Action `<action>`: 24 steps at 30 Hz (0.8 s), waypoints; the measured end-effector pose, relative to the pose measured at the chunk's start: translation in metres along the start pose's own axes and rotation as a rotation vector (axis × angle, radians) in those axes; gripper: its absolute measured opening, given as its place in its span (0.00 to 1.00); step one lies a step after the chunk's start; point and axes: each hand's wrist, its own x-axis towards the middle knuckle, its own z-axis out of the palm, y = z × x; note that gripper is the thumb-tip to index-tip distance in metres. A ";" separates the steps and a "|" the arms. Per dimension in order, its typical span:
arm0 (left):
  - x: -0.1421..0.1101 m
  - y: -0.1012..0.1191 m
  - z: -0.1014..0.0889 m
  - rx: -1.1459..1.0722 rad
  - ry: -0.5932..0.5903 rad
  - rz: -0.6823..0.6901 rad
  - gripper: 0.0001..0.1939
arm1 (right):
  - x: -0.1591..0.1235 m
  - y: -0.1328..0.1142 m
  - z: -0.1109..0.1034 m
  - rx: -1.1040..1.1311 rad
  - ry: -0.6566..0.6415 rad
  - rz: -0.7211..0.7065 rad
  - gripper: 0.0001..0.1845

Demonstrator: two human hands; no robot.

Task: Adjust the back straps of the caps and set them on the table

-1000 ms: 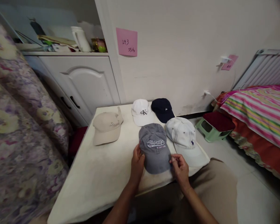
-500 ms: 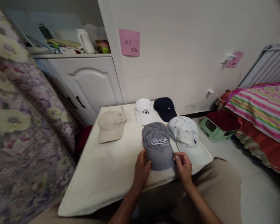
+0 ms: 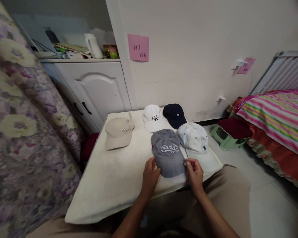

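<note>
A grey baseball cap (image 3: 171, 167) with "Always" lettering lies near the front of the cloth-covered table (image 3: 109, 188), its brim toward me. My left hand (image 3: 151, 175) is closed at the left edge of that brim, and my right hand (image 3: 194, 172) pinches its right edge. Touching or overlapping the grey cap's right side is a pale washed-denim cap (image 3: 195, 140). Behind them sit a white cap (image 3: 154, 124) with black letters and a navy cap (image 3: 175, 115), side by side. A beige cap (image 3: 118, 134) rests apart at the left.
A floral curtain (image 3: 24, 132) hangs at the left, beside a white cabinet (image 3: 99, 86). Behind the table rises a wall with a pink note (image 3: 138, 48). On the right are a green stool (image 3: 223, 135) with a dark red top and a bed with a striped cover (image 3: 275, 109).
The whole view has shifted slightly. Both hands keep their places at the grey cap's brim, and the caps stay where they were on the table.
</note>
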 end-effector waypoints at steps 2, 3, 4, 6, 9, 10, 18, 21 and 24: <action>-0.001 -0.001 -0.002 -0.004 0.006 -0.005 0.25 | 0.000 0.001 0.000 -0.001 -0.002 0.002 0.14; -0.001 -0.001 -0.002 -0.007 0.008 -0.011 0.25 | -0.001 0.001 0.000 -0.001 -0.005 0.004 0.14; -0.002 -0.001 -0.003 -0.013 0.007 -0.021 0.25 | -0.001 0.001 0.000 0.000 -0.007 0.006 0.14; -0.003 -0.002 -0.006 -0.034 -0.001 -0.047 0.23 | -0.002 0.000 0.000 0.000 -0.012 0.010 0.14; -0.002 -0.002 -0.014 -0.093 -0.015 -0.115 0.21 | -0.005 -0.001 -0.001 -0.001 -0.014 0.016 0.14; -0.001 -0.003 -0.019 -0.121 -0.012 -0.146 0.20 | -0.006 -0.001 -0.001 -0.001 -0.016 0.016 0.14; 0.035 0.013 -0.101 -0.453 0.336 -0.223 0.16 | -0.011 0.005 -0.005 -0.020 -0.025 0.022 0.16; 0.064 0.021 -0.124 -0.583 0.422 -0.220 0.13 | -0.011 0.007 -0.005 -0.017 -0.037 0.051 0.18; 0.099 0.025 -0.132 -0.714 0.441 -0.228 0.13 | -0.012 0.007 -0.005 0.004 -0.052 0.080 0.18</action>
